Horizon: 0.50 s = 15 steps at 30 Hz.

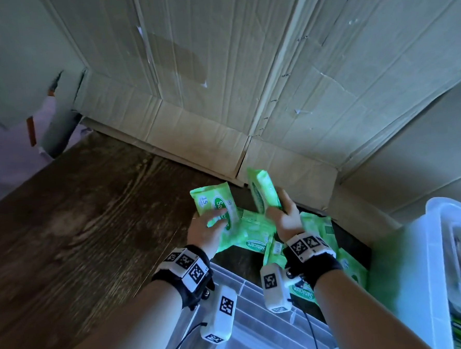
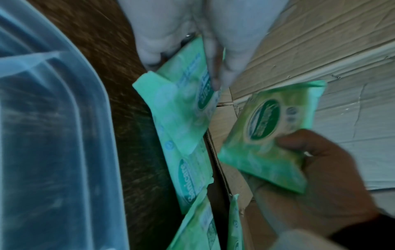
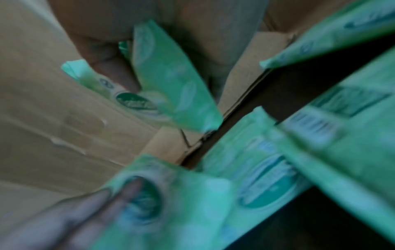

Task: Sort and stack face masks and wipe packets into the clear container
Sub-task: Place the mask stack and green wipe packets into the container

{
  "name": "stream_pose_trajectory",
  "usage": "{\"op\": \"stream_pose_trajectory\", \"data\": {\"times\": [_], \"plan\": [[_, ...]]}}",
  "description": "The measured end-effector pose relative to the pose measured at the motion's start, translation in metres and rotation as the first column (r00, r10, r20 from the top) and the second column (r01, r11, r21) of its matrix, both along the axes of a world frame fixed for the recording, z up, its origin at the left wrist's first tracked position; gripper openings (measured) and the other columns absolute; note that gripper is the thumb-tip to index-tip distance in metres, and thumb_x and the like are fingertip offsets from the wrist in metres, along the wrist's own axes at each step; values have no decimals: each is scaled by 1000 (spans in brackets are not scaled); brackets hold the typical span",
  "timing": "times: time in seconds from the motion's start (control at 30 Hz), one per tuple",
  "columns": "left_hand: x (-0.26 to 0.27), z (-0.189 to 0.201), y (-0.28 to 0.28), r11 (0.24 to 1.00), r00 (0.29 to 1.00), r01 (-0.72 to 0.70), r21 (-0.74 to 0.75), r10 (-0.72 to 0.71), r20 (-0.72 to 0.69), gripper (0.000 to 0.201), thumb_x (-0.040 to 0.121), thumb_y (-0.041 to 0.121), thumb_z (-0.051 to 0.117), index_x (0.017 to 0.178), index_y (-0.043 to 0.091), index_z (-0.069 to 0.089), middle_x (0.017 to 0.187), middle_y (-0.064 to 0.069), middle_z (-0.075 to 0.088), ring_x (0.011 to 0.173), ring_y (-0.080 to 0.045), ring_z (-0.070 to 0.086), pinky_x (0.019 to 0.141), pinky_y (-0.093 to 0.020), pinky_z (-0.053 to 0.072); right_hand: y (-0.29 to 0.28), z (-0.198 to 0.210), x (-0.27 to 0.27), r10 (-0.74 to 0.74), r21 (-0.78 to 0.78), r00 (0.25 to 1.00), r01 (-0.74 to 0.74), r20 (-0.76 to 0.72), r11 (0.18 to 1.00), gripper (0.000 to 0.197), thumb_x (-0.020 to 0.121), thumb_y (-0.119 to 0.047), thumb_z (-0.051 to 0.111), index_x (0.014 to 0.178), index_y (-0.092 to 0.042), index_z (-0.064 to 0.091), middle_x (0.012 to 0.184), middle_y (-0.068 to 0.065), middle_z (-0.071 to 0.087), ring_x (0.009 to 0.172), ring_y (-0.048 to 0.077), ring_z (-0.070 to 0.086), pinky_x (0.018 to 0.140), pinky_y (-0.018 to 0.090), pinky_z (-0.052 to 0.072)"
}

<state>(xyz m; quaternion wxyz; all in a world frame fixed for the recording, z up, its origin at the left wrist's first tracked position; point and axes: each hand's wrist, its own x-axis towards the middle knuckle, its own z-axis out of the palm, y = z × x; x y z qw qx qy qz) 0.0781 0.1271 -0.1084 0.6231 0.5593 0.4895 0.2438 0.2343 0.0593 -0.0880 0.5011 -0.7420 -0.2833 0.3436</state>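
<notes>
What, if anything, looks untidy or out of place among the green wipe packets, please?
The green wipe packets on the dark wooden table lie in a loose heap, overlapping at different angles rather than stacked. The left hand and right hand each hold one packet. Nothing looks torn or spilled.

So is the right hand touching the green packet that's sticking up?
Touching. In the head view the right hand wraps its fingers around the upright wipe packet, holding it above the pile.

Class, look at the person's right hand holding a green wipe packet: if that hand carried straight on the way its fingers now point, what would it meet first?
Most likely the cardboard wall. The right hand points up and away with its wipe packet leading, so the packet's tip would probably touch first; depth is unclear.
</notes>
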Motion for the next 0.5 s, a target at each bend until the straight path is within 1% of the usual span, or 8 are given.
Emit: {"op": "stream_pose_trajectory", "data": {"times": [0.07,0.13,0.2,0.27,0.33,0.4,0.43,0.5], "plan": [[3,9,-1,998,1000,9,-66,-7,30,39,71,56,62,97,28,68,111,2,62,108,-19,57,97,-36,44,5,11,-12,-37,90,914,80,-405,993,47,55,-10,52,101,-17,60,75,-3,70,70,17,62,63,27,50],[6,13,-1,991,995,23,-128,-11,95,59,64,67,62,102,22,68,105,-1,69,99,-21,64,90,-36,49,12,15,-18,-4,69,869,44,-494,997,34,64,-4,56,97,-5,62,64,0,67,56,14,61,55,23,49],[4,14,0,981,983,4,-196,31,179,44,74,42,74,105,12,68,95,-4,72,89,-21,69,80,-30,55,18,12,-18,45,-58,977,-58,-211,997,23,80,0,50,96,-3,66,60,-1,62,52,12,55,58,25,46],[0,12,3,978,982,-31,-205,68,177,28,79,10,71,106,3,66,89,-3,71,82,-23,69,70,-23,55,19,2,-11,118,-232,980,-79,161,970,33,79,2,48,100,-11,68,75,2,68,69,16,61,72,29,48],[-5,8,7,981,980,-62,-185,95,176,27,80,-2,67,106,3,61,90,-7,68,82,-26,66,66,-20,54,16,-10,-7,397,-479,834,-188,383,857,49,77,-5,59,123,-18,56,119,7,60,110,22,54,94,31,42],[-9,9,8,974,966,-124,-192,162,201,38,80,-10,62,114,5,52,96,-10,63,80,-22,63,62,-14,53,9,-20,-9,697,-739,650,-302,302,602,87,71,-22,74,143,-28,26,149,5,27,137,27,25,110,44,27],[-11,10,9,967,951,-148,-206,196,238,50,80,-14,60,123,7,46,102,-11,61,83,-20,61,63,-13,52,8,-21,-11,763,-798,587,-307,271,519,102,67,-28,79,146,-32,14,153,3,15,141,27,14,111,50,21],[-14,6,13,961,921,-166,-223,232,314,83,80,-21,54,145,18,22,122,-8,51,99,-19,58,69,-15,51,10,-23,-12,772,-821,557,-257,306,510,112,63,-34,82,146,-35,6,152,6,15,140,30,17,109,53,20]]}}
